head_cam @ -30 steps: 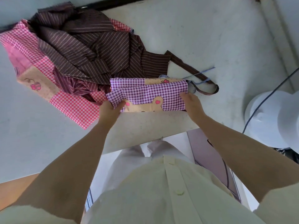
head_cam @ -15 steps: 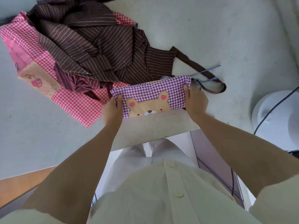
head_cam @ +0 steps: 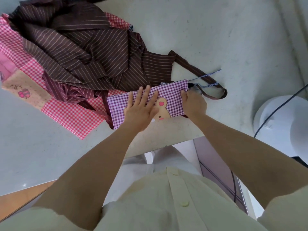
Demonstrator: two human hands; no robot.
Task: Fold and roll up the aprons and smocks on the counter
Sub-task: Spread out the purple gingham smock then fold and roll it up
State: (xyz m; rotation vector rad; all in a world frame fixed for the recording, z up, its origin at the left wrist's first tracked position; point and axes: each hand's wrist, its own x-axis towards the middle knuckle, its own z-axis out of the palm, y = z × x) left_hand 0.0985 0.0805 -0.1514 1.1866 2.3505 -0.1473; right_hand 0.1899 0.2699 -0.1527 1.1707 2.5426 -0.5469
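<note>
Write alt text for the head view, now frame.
A person's left hand presses flat on a folded purple gingham apron with a bear patch at the counter edge, while the right hand grips its right end. Behind lie a crumpled brown striped apron and a pink gingham apron.

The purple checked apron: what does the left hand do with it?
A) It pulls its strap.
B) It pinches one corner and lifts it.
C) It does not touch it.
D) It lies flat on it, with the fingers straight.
D: the left hand lies flat on the purple checked apron with straight, spread fingers, while the right hand grips the apron's right end.
</note>
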